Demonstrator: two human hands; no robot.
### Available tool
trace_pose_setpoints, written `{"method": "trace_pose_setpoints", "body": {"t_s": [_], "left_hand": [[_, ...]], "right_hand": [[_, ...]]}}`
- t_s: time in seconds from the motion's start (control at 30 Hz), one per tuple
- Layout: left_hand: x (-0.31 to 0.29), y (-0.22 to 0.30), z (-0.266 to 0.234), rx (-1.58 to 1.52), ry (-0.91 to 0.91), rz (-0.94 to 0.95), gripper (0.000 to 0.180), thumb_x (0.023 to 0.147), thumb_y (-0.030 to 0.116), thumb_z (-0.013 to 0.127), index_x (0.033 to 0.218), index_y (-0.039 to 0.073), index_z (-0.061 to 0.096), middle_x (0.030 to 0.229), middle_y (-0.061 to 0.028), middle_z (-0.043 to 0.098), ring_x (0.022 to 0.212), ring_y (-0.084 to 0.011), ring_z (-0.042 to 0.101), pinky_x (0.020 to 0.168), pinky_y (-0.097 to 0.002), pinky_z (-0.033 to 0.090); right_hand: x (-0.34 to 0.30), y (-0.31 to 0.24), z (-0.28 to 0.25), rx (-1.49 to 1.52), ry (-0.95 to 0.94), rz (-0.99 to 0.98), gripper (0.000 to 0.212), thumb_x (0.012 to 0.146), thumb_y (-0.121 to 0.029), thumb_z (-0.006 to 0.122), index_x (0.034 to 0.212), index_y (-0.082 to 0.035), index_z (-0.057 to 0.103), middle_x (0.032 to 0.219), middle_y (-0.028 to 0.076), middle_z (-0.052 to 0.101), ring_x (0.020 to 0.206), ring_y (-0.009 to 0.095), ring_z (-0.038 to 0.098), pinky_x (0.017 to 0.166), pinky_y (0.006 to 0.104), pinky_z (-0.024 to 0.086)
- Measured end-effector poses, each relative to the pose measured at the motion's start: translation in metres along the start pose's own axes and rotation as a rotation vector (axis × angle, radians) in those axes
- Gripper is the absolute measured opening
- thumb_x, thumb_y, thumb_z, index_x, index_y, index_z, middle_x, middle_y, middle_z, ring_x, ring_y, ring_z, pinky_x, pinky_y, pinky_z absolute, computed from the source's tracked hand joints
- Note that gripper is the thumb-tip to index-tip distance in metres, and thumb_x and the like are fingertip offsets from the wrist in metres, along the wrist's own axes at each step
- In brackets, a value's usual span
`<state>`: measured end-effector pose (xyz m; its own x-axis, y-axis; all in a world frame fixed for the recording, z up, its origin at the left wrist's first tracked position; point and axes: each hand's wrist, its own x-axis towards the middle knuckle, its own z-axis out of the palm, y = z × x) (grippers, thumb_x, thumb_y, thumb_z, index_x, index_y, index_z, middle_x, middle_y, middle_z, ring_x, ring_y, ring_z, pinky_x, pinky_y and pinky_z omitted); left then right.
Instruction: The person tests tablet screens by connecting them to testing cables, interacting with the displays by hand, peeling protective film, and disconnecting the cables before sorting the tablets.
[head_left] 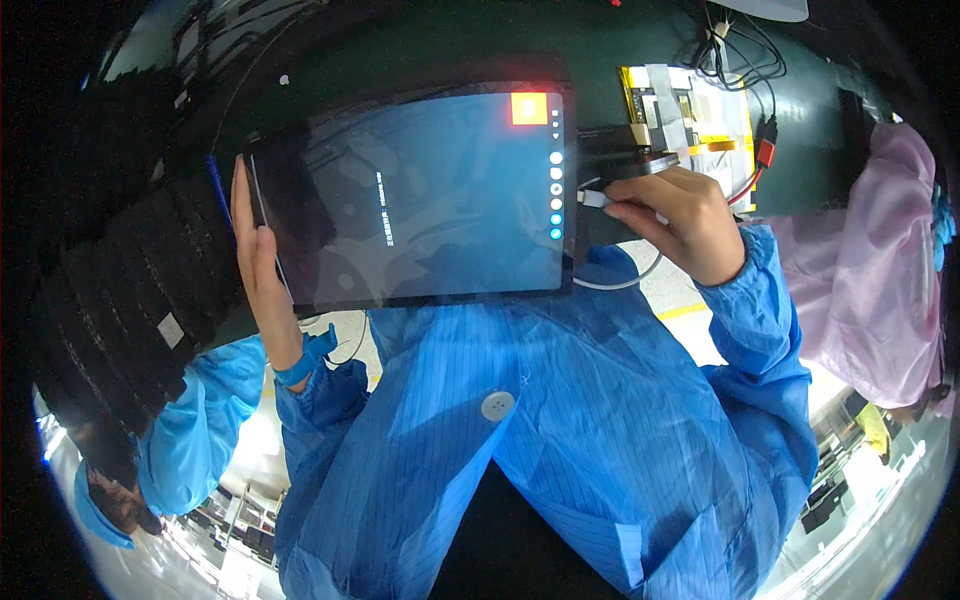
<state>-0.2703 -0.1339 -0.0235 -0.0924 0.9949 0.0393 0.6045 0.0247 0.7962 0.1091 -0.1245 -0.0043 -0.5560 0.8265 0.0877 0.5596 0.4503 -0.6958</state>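
A black-framed tablet (430, 200) lies across the middle with its screen lit. The screen is dark blue, with an orange square near one corner and a column of round icons along its right side. My left hand (262, 270) holds the tablet's left edge, fingers stretched along the side and thumb against the rim. At the right edge, my right hand (690, 215) pinches a white cable plug (593, 199). The plug's tip meets the tablet's side; how far it is inserted I cannot tell. Its white cable (625, 286) loops below my right hand.
Beyond my right hand lie flat white battery-like packs (741, 110) with yellow edges. A red connector (766, 150) and tangled black wires (740, 62) are beside them. Black ridged material (130, 240) fills the left. People in light blue (205, 420) and pink (860, 280) flank me.
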Motion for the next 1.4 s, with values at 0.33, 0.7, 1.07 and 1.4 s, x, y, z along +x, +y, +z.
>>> {"method": "trace_pose_setpoints", "body": {"t_s": [0.33,0.7,1.07,1.4], "left_hand": [[0.005,-0.005,-0.007,0.054,-0.035,0.032,0.067,0.089,0.047,0.045,0.144,0.010,0.035,0.149,-0.0133,0.032,0.139,-0.0291,0.028,0.113,-0.0413,0.021],[0.015,0.130,0.108,0.389,-0.194,0.499,0.068,0.073,0.020,0.071,0.131,0.000,0.042,0.131,-0.0181,0.047,0.128,-0.0342,0.039,0.112,-0.0462,0.024],[0.026,0.135,0.139,0.307,-0.132,0.495,0.050,0.061,0.013,0.075,0.105,0.005,0.054,0.108,-0.0116,0.057,0.105,-0.0334,0.055,0.104,-0.0426,0.039],[0.028,0.134,0.138,0.303,-0.155,0.497,0.050,0.059,0.012,0.077,0.102,0.002,0.054,0.101,-0.0120,0.055,0.098,-0.0313,0.056,0.104,-0.0414,0.040]], "right_hand": [[0.002,-0.003,0.006,-0.166,0.030,-0.056,0.013,0.077,-0.012,0.067,0.084,-0.005,0.059,0.078,0.010,0.060,0.069,0.027,0.061,0.059,0.0371,0.050],[0.002,-0.007,0.008,-0.382,-0.027,-0.174,0.015,0.074,-0.010,0.062,0.086,-0.005,0.055,0.080,0.008,0.056,0.072,0.022,0.060,0.059,0.0331,0.050],[0.009,0.005,-0.004,-0.347,-0.104,-0.268,0.018,0.071,-0.009,0.057,0.088,-0.004,0.056,0.084,0.006,0.061,0.073,0.022,0.064,0.062,0.0312,0.053],[0.011,0.004,-0.008,-0.321,-0.153,-0.249,0.018,0.072,-0.010,0.057,0.089,-0.004,0.055,0.082,0.006,0.060,0.070,0.021,0.064,0.060,0.0318,0.053]]}}
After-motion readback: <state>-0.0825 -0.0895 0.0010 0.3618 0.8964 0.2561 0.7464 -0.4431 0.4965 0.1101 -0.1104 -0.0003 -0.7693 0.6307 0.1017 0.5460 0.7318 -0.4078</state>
